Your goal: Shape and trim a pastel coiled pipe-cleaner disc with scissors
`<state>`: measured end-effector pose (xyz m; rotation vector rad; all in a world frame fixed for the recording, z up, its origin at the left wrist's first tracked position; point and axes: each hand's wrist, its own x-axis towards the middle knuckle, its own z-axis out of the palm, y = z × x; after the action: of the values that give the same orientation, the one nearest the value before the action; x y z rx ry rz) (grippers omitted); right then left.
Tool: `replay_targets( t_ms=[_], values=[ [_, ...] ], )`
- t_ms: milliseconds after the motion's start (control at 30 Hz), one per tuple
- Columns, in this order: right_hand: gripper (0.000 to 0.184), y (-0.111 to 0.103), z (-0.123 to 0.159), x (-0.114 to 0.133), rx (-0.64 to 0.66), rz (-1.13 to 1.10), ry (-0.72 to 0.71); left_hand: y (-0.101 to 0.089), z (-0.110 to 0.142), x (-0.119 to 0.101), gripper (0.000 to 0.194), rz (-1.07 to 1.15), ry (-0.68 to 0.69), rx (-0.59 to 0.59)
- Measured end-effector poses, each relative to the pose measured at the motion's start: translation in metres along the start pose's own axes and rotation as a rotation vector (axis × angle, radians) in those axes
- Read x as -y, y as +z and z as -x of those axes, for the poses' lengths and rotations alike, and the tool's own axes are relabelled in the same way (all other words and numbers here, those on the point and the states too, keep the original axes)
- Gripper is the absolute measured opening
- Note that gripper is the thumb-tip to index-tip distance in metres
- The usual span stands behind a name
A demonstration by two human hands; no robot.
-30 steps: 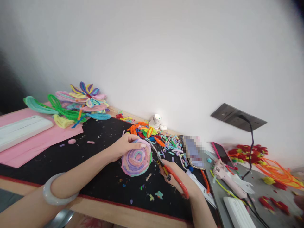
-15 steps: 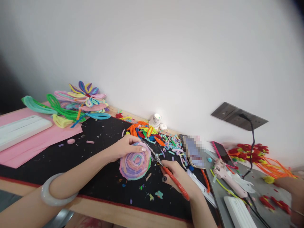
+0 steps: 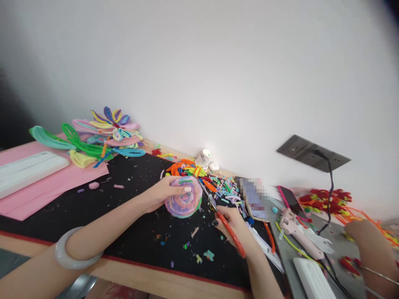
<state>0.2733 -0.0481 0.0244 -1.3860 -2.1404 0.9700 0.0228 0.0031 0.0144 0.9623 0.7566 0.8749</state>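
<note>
A round pastel coil of fuzzy pipe cleaners [image 3: 183, 204], pink, purple and mint with a green bit at its edge, is pinched in my left hand [image 3: 162, 193]. My thumb lies across its upper face; the other fingers are hidden behind it. My right hand [image 3: 232, 226] is wrapped round the red handles of a pair of scissors [image 3: 230, 232]. Their blades point up and left, close along the coil's right edge. Whether the blades touch the coil I cannot tell. Beneath both hands lies a black mat [image 3: 134, 241] scattered with small clippings.
Orange and yellow pipe-cleaner loops [image 3: 181, 168] and many cut bits [image 3: 229, 191] lie behind the coil. Pipe-cleaner flowers [image 3: 115, 128] and a white box [image 3: 33, 170] stand left. A glue gun [image 3: 301, 234], a phone [image 3: 292, 201] and another person's hand [image 3: 364, 241] are at right.
My left hand dipped slightly with the coil, then lifted and turned it rightward. The scissors' handles swung a little closer together. Another person's hand came in from the right edge.
</note>
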Motion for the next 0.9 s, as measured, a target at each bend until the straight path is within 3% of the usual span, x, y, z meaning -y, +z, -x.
replay_targets(
  t_ms=[100,300,533,900],
  values=[
    [0.051,0.0,-0.001,-0.002,-0.027,-0.003,-0.029,0.0,-0.002,0.003,0.031,0.07,0.005,-0.031],
    [0.055,-0.003,0.003,0.011,0.059,-0.036,-0.046,-0.002,-0.004,0.006,0.028,0.038,0.06,-0.139],
    [0.06,-0.002,0.005,0.017,0.073,-0.038,-0.052,-0.002,0.0,0.002,0.025,-0.107,0.099,-0.132],
    [0.058,-0.003,0.001,0.002,0.071,0.024,-0.041,-0.002,0.0,0.0,0.029,-0.105,0.063,-0.12]
  ],
)
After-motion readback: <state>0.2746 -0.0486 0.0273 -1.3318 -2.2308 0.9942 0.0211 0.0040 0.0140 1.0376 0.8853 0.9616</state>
